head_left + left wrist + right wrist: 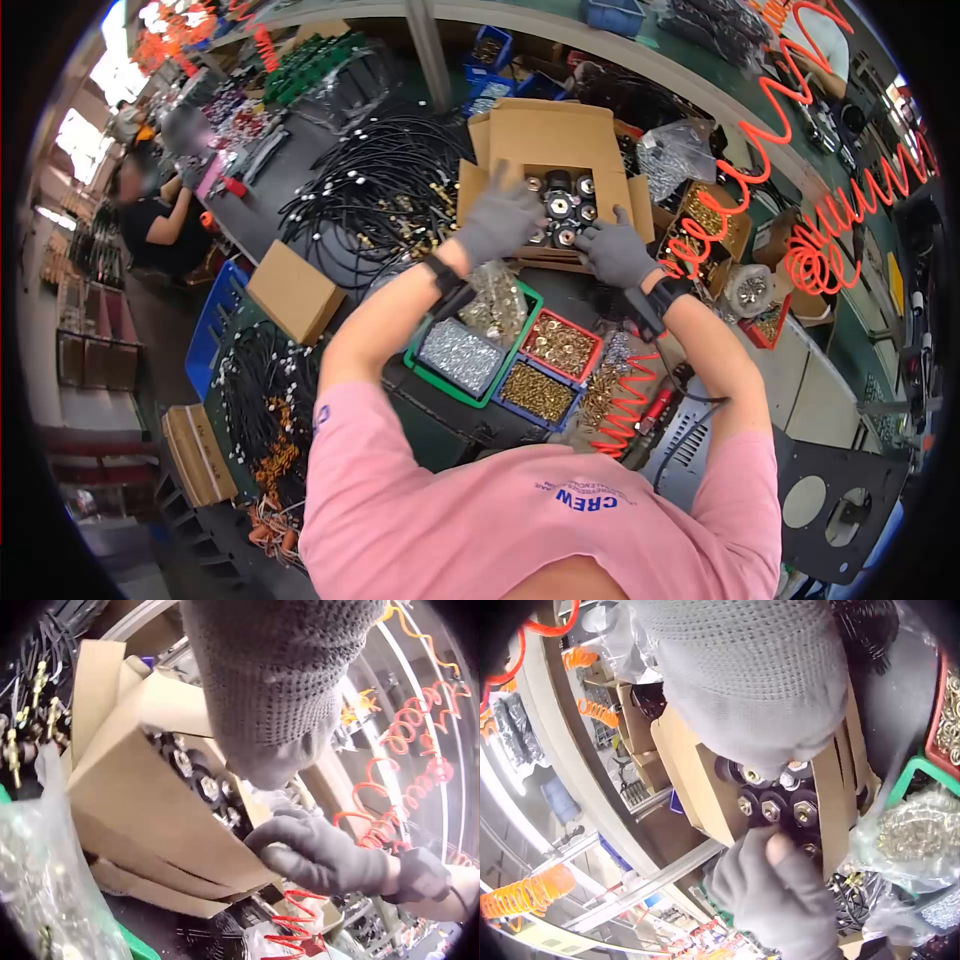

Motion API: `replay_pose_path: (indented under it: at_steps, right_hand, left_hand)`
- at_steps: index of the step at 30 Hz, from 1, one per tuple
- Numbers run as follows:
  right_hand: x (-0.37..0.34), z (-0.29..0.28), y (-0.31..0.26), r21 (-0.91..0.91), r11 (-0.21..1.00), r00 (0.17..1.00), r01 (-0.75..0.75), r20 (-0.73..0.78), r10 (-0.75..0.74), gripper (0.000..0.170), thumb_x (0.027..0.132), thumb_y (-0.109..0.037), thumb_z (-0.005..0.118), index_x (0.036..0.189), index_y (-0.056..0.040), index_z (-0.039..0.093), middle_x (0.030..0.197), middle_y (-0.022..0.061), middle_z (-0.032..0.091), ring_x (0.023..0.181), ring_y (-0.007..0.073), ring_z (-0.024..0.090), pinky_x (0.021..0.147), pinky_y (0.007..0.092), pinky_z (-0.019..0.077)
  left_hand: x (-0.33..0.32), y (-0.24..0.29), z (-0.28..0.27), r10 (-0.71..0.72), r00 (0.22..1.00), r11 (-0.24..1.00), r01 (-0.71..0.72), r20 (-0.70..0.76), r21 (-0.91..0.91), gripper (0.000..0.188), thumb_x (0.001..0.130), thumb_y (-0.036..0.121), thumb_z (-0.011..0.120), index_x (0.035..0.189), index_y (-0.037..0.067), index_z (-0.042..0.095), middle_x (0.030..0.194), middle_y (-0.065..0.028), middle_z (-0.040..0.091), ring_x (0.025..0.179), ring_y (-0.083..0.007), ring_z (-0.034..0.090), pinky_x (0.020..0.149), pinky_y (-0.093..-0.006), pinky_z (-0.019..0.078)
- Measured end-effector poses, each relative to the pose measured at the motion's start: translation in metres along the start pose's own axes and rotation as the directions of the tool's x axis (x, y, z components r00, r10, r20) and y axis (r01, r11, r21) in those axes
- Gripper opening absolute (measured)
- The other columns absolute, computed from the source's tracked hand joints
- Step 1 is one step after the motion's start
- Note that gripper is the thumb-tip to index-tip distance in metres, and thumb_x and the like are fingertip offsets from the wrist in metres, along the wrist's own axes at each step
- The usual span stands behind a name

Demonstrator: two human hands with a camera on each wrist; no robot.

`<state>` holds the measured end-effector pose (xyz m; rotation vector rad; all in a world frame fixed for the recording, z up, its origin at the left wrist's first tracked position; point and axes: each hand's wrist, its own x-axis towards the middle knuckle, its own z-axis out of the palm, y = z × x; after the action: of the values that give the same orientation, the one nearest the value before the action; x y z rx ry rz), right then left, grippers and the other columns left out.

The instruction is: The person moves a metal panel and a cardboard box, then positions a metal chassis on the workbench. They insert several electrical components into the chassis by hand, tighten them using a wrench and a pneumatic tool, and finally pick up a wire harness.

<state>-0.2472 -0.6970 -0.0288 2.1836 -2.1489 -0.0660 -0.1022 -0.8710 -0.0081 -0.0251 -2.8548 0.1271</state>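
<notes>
An opened cardboard box (553, 130) holds several round black parts with metal nuts at their centres (558, 207) (770, 811). My left hand (500, 216), in a grey glove, is over the box's left side, fingers relaxed and partly blurred; the right wrist view shows this hand (776, 892) beside the parts, a bare fingertip showing. My gloved right hand (617, 252) is at the box's front right corner, fingers loosely bent near the parts. In the left wrist view the right hand (319, 851) lies against the box's edge (150, 795). Whether its hidden fingertips touch a part, I cannot tell.
Black cables (375, 190) lie left of the box. In front are a clear bag (495, 305) and trays of small metal pieces (460, 355). A closed carton (295, 290) sits left, red coiled hoses (770, 100) hang right, and a person (160, 215) sits far left.
</notes>
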Motion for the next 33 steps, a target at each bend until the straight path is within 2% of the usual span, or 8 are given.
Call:
replay_pose_path:
  at_steps: [7,11,14,17,21,25,29,33]
  right_hand:
    - [-0.052,0.000,0.038,-0.007,0.796,0.766,-0.605,-0.277,0.580,0.037,0.074,-0.029,0.054,0.101,-0.0036,0.050,0.096,0.0138,0.056,0.090,0.0278,0.052,0.077,0.0426,0.0371]
    - [-0.059,0.067,0.044,0.191,0.811,0.753,-0.553,-0.304,0.584,0.043,0.077,-0.030,0.052,0.105,0.0014,0.046,0.102,0.0183,0.054,0.090,0.0334,0.052,0.072,0.0462,0.0396]
    - [-0.049,0.069,0.045,0.480,0.629,0.728,-0.612,0.032,0.684,0.047,0.078,-0.033,0.051,0.107,0.0042,0.044,0.107,0.0210,0.051,0.095,0.0367,0.049,0.075,0.0462,0.0411]
    - [-0.045,0.038,0.039,0.228,0.735,0.730,-0.639,-0.121,0.672,0.046,0.077,-0.033,0.053,0.106,0.0022,0.046,0.106,0.0179,0.052,0.098,0.0351,0.047,0.076,0.0462,0.0402]
    - [-0.001,0.009,0.036,0.263,0.839,0.792,-0.476,-0.288,0.539,0.047,0.073,-0.036,0.058,0.105,-0.0031,0.049,0.104,0.0105,0.054,0.100,0.0282,0.048,0.081,0.0426,0.0381]
    - [0.060,0.007,0.035,0.206,0.776,0.792,-0.595,-0.012,0.610,0.041,0.072,-0.032,0.058,0.101,-0.0041,0.053,0.101,0.0107,0.054,0.096,0.0271,0.052,0.080,0.0391,0.0413]
    - [0.087,0.013,0.046,0.312,0.586,0.655,-0.748,0.202,0.728,0.043,0.074,-0.035,0.056,0.100,-0.0015,0.053,0.100,0.0182,0.055,0.093,0.0298,0.056,0.078,0.0371,0.0451]
    - [0.081,-0.003,0.049,0.307,0.672,0.739,-0.674,0.264,0.620,0.041,0.075,-0.032,0.055,0.100,0.0001,0.052,0.100,0.0191,0.055,0.095,0.0310,0.055,0.079,0.0377,0.0451]
  left_hand:
    - [-0.052,-0.046,0.019,-0.370,0.928,0.907,0.349,0.048,0.233,0.037,0.075,0.020,0.051,0.108,0.003,0.049,0.113,-0.0123,0.047,0.112,-0.0256,0.040,0.095,-0.0515,0.0251]
    - [-0.057,-0.046,0.078,-0.503,0.860,0.831,0.457,-0.080,-0.316,0.046,0.083,0.024,0.042,0.121,-0.002,0.037,0.126,-0.0207,0.036,0.121,-0.0338,0.030,0.098,-0.0399,0.0283]
    - [-0.053,-0.038,0.091,-0.666,0.741,0.659,0.529,-0.087,-0.535,0.047,0.086,0.029,0.037,0.125,0.002,0.034,0.131,-0.0178,0.032,0.122,-0.0318,0.030,0.096,-0.0464,0.0268]
    - [-0.045,-0.034,0.073,-0.690,0.723,0.699,0.674,0.018,-0.239,0.048,0.084,0.031,0.039,0.124,0.005,0.036,0.132,-0.0141,0.033,0.122,-0.0279,0.031,0.091,-0.0547,0.0255]
    - [0.011,-0.020,0.021,-0.248,0.928,0.954,0.283,-0.279,0.095,0.038,0.075,0.019,0.053,0.111,0.008,0.049,0.123,-0.0095,0.044,0.118,-0.0241,0.036,0.091,-0.0474,0.0291]
    - [0.068,-0.013,0.040,-0.001,0.999,0.999,-0.001,-0.054,-0.034,0.030,0.070,0.013,0.054,0.100,0.009,0.054,0.102,-0.0043,0.053,0.094,-0.0204,0.050,0.076,-0.0353,0.0384]
    - [0.086,-0.014,0.072,0.026,0.996,0.999,-0.028,0.081,0.026,0.026,0.070,0.013,0.053,0.095,0.009,0.056,0.090,-0.0063,0.052,0.086,-0.0217,0.050,0.072,-0.0363,0.0391]
    - [0.088,-0.014,0.082,0.048,0.998,0.996,-0.050,0.037,0.078,0.020,0.076,0.015,0.047,0.091,0.009,0.058,0.090,-0.0084,0.051,0.085,-0.0230,0.051,0.067,-0.0345,0.0408]
